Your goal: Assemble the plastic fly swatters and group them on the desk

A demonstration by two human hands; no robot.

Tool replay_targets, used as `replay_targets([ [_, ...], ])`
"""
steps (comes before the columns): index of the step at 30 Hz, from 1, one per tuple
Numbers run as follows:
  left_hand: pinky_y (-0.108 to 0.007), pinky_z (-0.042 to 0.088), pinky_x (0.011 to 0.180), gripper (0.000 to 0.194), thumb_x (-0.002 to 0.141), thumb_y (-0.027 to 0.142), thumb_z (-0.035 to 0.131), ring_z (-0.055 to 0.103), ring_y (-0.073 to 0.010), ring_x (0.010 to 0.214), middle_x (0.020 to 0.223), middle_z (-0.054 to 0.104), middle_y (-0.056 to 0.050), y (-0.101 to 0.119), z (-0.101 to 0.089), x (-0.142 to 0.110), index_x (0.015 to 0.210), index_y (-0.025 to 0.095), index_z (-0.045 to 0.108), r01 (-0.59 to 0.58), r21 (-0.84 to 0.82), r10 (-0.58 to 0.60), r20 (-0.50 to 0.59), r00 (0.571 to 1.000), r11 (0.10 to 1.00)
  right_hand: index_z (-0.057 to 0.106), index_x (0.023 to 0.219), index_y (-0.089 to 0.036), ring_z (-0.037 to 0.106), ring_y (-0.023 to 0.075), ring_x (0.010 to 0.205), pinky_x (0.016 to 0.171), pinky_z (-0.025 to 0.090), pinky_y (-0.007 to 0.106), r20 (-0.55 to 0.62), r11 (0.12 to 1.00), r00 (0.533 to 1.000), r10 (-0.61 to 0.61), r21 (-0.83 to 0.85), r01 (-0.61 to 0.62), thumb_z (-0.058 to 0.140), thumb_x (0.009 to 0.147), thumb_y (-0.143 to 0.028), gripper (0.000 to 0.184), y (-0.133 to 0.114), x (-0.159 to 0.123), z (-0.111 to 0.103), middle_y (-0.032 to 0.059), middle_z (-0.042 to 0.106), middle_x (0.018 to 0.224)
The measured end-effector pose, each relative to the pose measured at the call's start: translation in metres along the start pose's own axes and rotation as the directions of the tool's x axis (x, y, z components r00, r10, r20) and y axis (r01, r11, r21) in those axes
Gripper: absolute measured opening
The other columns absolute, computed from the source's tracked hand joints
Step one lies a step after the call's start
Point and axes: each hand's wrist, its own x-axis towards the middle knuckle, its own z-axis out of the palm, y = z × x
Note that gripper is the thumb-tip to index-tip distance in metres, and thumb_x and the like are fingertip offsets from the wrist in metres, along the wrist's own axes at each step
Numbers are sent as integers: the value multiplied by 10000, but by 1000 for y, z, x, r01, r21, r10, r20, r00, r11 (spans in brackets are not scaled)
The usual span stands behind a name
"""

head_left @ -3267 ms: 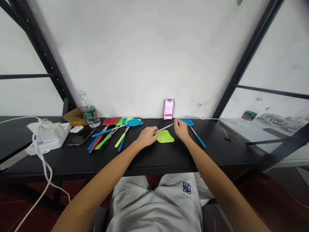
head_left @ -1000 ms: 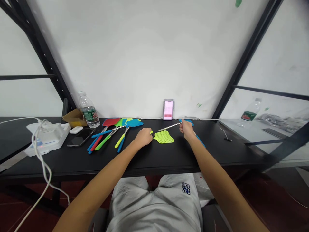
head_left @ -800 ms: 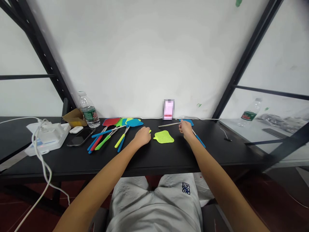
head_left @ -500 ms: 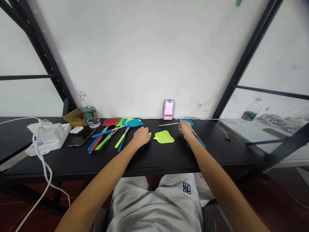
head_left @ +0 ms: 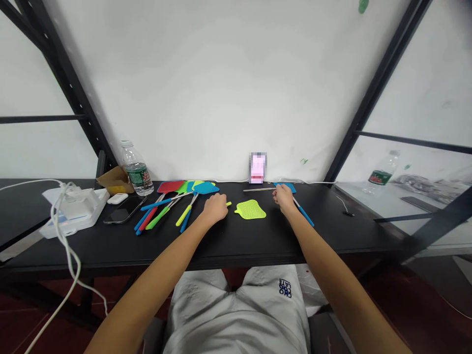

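My left hand is closed around a yellow-green fly swatter handle, whose end pokes out on the right. My right hand grips a thin metal rod that points left above the table; its other end is hidden in the fist. Between the hands lies a loose yellow-green fly swatter head, apart from both. Behind and under my right hand rests a blue fly swatter, its head toward the wall and its blue handle toward me.
Several colourful fly swatters lie piled left of my left hand. Farther left are a water bottle, a dark phone, a cardboard box and a white power strip with cables. Another phone leans against the wall.
The metal rod's left end has tilted up slightly, so the rod lies closer to level. Both hands stay almost where they were, and the swatter head has not moved.
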Motion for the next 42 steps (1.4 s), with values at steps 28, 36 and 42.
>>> replay_targets([
  [28, -297, 413, 753, 97, 917, 201, 499, 591, -213, 902, 947, 647, -91, 6, 4, 0, 894, 176, 591, -242, -164, 222, -132, 966, 956, 404, 703, -206, 363, 53, 355, 336, 196, 174, 110, 999, 994, 22, 45, -27, 477, 921, -308, 252, -3, -5, 4, -32, 498, 555],
  [36, -301, 425, 726, 109, 913, 242, 508, 586, -209, 869, 908, 650, -77, 6, 5, 1, 883, 183, 594, -307, -177, 284, -144, 948, 935, 398, 717, -209, 353, 53, 354, 336, 199, 177, 111, 998, 993, 34, 50, -40, 488, 921, -332, 255, -3, -7, 5, -36, 505, 548],
  [42, -296, 438, 752, 114, 909, 220, 493, 598, -208, 906, 948, 663, -82, 7, 3, -2, 901, 186, 602, -310, -172, 290, -130, 948, 935, 394, 708, -212, 347, 56, 355, 341, 191, 182, 97, 996, 995, 20, 80, -27, 505, 898, -333, 251, -4, -6, 4, -25, 527, 564],
])
